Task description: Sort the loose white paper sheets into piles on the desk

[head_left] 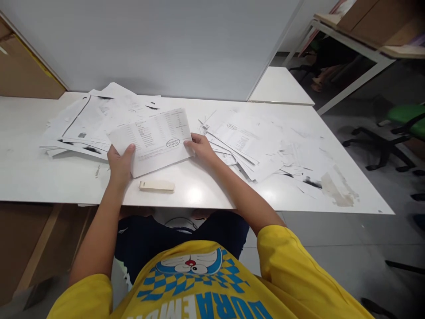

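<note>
Both my hands hold a printed paper sheet above the white table; whether more sheets lie under it I cannot tell. Rows of text and an oval stamp show on its face. My left hand pinches the lower left edge, thumb on top. At the right edge, my right hand grips it near the stamp. Just below the sheet lies a cream-coloured stapler. A messy pile of papers is beyond my left hand, and more loose papers spread out to the right of my right hand.
The white table backs onto a grey partition. Cardboard stands at the far left. A brownish patch marks the table's right end. Beyond are a green chair and another table, with a person's foot beneath.
</note>
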Demonstrator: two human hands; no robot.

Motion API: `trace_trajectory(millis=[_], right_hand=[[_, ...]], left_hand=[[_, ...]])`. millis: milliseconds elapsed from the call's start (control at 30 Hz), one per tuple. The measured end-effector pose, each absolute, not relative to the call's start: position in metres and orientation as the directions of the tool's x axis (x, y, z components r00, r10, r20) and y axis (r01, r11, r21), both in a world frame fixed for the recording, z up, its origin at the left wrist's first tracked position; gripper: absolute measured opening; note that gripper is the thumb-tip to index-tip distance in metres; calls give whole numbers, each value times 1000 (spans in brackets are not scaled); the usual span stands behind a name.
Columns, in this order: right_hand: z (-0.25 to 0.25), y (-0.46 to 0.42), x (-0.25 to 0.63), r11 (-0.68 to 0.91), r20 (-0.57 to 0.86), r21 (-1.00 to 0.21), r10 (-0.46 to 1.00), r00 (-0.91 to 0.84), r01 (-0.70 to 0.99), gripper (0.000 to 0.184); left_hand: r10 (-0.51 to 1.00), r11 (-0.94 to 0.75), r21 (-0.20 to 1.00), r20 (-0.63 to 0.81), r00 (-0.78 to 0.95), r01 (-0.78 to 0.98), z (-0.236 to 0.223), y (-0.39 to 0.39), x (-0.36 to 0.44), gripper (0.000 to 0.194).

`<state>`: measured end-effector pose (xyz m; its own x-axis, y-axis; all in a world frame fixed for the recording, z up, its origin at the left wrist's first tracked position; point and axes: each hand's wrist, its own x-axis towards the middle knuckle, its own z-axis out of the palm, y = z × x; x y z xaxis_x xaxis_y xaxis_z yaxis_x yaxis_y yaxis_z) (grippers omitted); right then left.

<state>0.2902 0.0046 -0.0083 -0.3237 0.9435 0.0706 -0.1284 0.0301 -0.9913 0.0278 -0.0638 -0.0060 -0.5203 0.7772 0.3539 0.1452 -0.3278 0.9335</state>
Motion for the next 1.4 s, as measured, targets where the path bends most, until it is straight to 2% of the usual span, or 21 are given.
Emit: trace_trajectory(millis=[233,367,500,633,800,1000,1133,1300,1400], right_hand=[[-5,2,294,-2,27,-996,942,-336,-85,25],[1,-5,298,-89,-29,-989,904,-426,-122,40],[8,-11,297,-221,-167,-974,839,-518,-43,48],[20,-17,299,-175,-138,-984,860,-492,-30,41],[34,-46,322,-150,-121,-988,901,-418,-39,45],[27,-109,361,-231,-210,-972,931,-297,-36,45],[28,-143,385,-295,-274,-947,948,-161,-129,47],[24,-181,415,-453,-437,-878,890,-130,-155,42],[16,-198,423,-531,-513,-831,847,-142,-167,43]], left_hand=[[832,-269,961,265,-488,63,-7,-65,27,51],[876,-236,972,211,-434,-2,-8,-65,25,54],[888,-241,971,221,-402,1,-11,-62,21,54],[895,-261,965,242,-376,2,-9,-65,22,53],[937,-220,975,206,-283,-15,-5,-74,29,59],[984,-178,981,179,-13,76,16,-58,48,53],[984,-157,973,139,109,172,32,-53,74,49],[974,-222,870,213,72,440,20,-68,91,77],[970,-235,785,226,89,573,5,-77,95,80]])
